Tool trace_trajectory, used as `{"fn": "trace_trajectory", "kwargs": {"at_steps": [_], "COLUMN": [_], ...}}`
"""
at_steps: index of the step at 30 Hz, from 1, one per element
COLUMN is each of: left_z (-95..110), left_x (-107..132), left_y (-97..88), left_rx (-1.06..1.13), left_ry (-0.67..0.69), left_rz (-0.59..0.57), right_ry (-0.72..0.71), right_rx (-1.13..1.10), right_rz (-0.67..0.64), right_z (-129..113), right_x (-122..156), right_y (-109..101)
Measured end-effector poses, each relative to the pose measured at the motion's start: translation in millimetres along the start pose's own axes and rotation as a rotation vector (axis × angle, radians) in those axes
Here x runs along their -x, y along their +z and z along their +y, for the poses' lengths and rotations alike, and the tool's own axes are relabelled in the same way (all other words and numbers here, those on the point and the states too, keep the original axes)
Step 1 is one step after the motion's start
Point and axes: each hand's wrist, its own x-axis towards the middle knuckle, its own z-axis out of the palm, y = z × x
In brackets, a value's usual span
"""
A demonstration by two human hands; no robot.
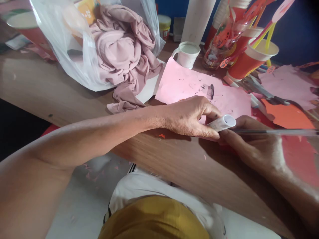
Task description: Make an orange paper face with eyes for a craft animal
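Note:
My left hand (191, 118) is closed, with a short white tube (221, 122) pinched between thumb and fingers. The tube's round open end faces right and up. Close against it, my right hand (251, 142) is closed too, its thumb and fingertips by the tube's end. From those fingers a long thin grey stick (279, 132) runs out to the right; its exact kind is unclear. Just behind both hands lies a pink paper sheet (184, 81) with dark marks and a small black piece (212, 92) on it.
A plastic bag (84, 73) with mauve cloth (119, 49) stands at the back left. Behind the paper are a white mug (188, 56) and a red paper cup (243, 64) with straws. Scissors (279, 99), orange paper (289, 114) and red paper (301, 156) lie on the right.

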Motion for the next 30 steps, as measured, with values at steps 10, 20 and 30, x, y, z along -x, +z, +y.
{"fn": "trace_trajectory", "kwargs": {"at_steps": [10, 20, 30], "left_z": [-1.0, 0.6, -1.2], "left_x": [0.5, 1.0, -0.2], "left_y": [2.7, 2.1, 2.5], "left_rx": [0.021, 0.043, -0.014], "left_ry": [0.004, 0.012, 0.016], "left_rz": [0.055, 0.058, 0.053], "right_ry": [0.051, 0.085, 0.004], "right_rx": [-0.125, -0.103, -0.051], "right_rz": [-0.188, -0.541, -0.686], "right_z": [-12.5, -1.1, -6.8], "right_x": [-31.4, -66.8, -83.7], "right_y": [-6.6, -12.3, -5.0]}}
